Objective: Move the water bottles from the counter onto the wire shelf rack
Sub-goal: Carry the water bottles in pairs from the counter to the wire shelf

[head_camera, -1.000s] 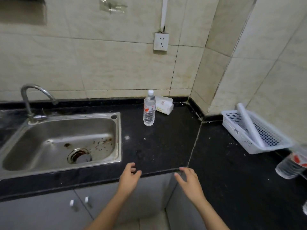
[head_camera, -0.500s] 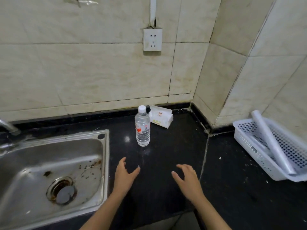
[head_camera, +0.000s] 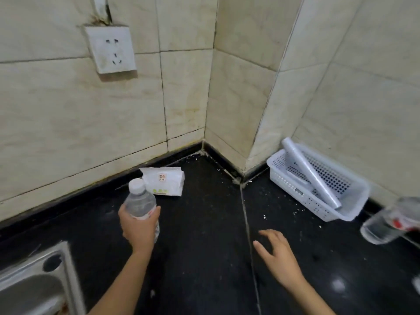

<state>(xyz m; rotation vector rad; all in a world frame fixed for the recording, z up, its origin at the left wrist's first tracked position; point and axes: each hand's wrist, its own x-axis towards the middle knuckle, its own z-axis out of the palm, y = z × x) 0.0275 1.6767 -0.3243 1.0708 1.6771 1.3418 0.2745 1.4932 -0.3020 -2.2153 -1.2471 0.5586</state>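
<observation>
A clear water bottle point(head_camera: 139, 201) with a white cap and a red-and-white label stands on the black counter point(head_camera: 200, 235), left of the middle. My left hand point(head_camera: 138, 228) is wrapped around its lower half. My right hand point(head_camera: 278, 255) hovers over the counter to the right, fingers spread, holding nothing. A second clear bottle point(head_camera: 386, 223) with a red label lies tilted at the right edge, blurred. No wire shelf rack shows in this view.
A white tissue pack point(head_camera: 166, 181) lies just behind the held bottle by the wall. A white perforated basket point(head_camera: 318, 201) holding a grey roll point(head_camera: 309, 173) sits in the right corner. The steel sink point(head_camera: 38, 285) rim fills the lower left. A wall socket point(head_camera: 110, 49) hangs above.
The view has moved closer and to the right. My left hand has reached forward and closed around the standing bottle. My right hand has shifted right and stays empty.
</observation>
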